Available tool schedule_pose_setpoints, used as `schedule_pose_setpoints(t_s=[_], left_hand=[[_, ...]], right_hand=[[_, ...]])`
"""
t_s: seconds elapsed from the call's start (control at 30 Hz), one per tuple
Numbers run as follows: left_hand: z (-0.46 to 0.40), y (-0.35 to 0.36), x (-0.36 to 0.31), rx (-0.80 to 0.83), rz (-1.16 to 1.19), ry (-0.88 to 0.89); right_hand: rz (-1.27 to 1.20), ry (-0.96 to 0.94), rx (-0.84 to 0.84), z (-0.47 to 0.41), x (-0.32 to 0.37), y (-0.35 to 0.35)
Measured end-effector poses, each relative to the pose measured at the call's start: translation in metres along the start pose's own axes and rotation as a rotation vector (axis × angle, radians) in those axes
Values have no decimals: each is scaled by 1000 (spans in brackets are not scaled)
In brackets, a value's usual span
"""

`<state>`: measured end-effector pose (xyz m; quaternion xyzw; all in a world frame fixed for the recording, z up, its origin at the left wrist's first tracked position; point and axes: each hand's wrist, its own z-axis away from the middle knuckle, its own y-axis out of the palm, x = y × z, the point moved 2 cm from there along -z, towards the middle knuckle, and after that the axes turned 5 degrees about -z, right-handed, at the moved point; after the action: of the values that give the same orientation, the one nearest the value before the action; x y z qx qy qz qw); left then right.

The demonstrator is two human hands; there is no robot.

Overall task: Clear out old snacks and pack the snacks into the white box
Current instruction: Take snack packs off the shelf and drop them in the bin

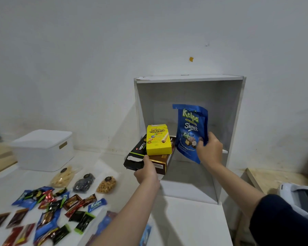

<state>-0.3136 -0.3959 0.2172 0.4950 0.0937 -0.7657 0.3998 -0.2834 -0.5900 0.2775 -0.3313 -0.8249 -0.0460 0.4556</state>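
Left hand (146, 172) gripping the near end of a stack of flat cardboard boxes: black (135, 156), brown (161, 161), small yellow carton (158, 140) on top, loose. Right hand (209, 150) pinching a glossy blue foil pouch (190, 132) at the white open-fronted shelf unit (228, 121). Lidded white plastic box (43, 150) far left, closed. Risk: tilting the stack, sliding the yellow carton off.
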Motion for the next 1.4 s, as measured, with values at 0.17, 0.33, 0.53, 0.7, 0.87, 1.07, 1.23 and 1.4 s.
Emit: schedule_pose_setpoints(t_s=[0.17, 0.33, 0.53, 0.7, 0.87, 1.07, 1.23, 1.4], left_hand=[[30, -72, -1, 12, 41, -17], [51, -156, -8, -43, 59, -50], [53, -272, -25, -139, 177, -38], [42, -376, -42, -275, 295, 9], [22, -482, -56, -403, 427, 72], [-11, -603, -64, -460, 508, 109], [-37, -689, -57, -586, 659, 152], [-53, -753, -23, -695, 764, 101]], right_hand=[[12, 9, 36, 59, 36, -11], [-12, 1, 119, 124, 78, -6], [-87, 14, 279, 200, 130, 40], [-179, -15, 443, 271, 175, 102], [-303, -24, 668, 349, 217, 177], [-390, 37, 928, 443, 257, 276], [-375, 113, 1113, 520, 278, 355], [-300, 180, 1258, 591, 284, 408]])
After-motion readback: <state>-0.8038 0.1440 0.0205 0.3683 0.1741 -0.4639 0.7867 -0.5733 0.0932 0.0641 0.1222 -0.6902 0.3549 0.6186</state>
